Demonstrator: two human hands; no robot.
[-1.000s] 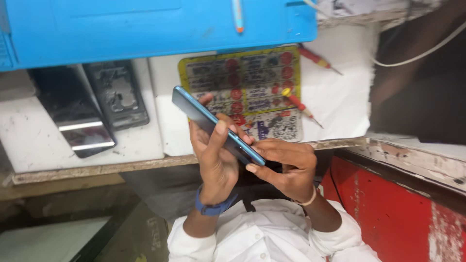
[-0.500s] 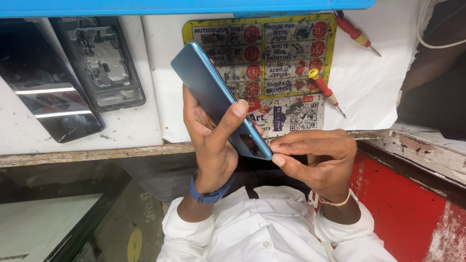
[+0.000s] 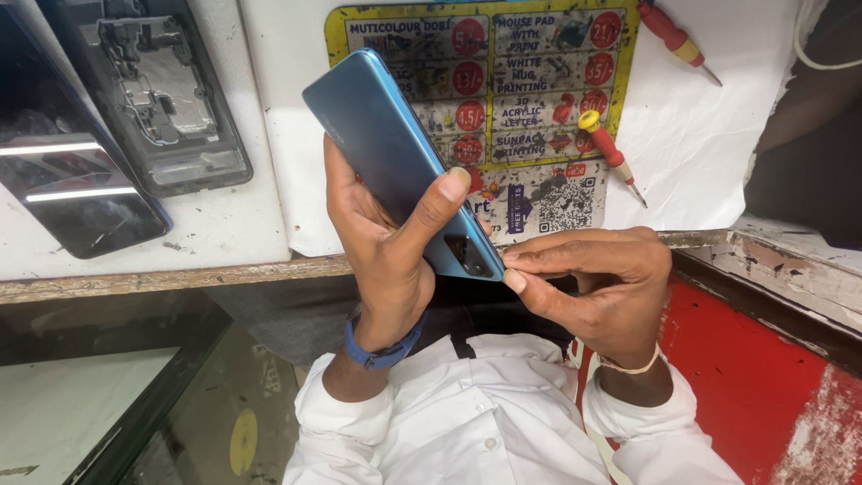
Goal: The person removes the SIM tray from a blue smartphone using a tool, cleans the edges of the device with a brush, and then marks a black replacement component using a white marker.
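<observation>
So the blue phone (image 3: pixel 395 153) is up off the bench, back side facing the camera, tilted with its top toward 11 o'clock. Left hand (image 3: pixel 386 260) is wrapped around it, thumb pressed across the back and fingers behind, solid hold. Right hand (image 3: pixel 597 283) sits at 4 o'clock from the phone, fingertips (image 3: pixel 514 280) pinched together right at the phone's lower corner by the camera bump; can't tell if there's anything tiny between them. On the white bench at 10 o'clock: an opened phone frame (image 3: pixel 166 99) and a dark glass panel (image 3: pixel 63 171) side by side. Yellow-handled red screwdriver (image 3: pixel 609 151) lies on a printed price card (image 3: pixel 530 63) at 1 o'clock.
</observation>
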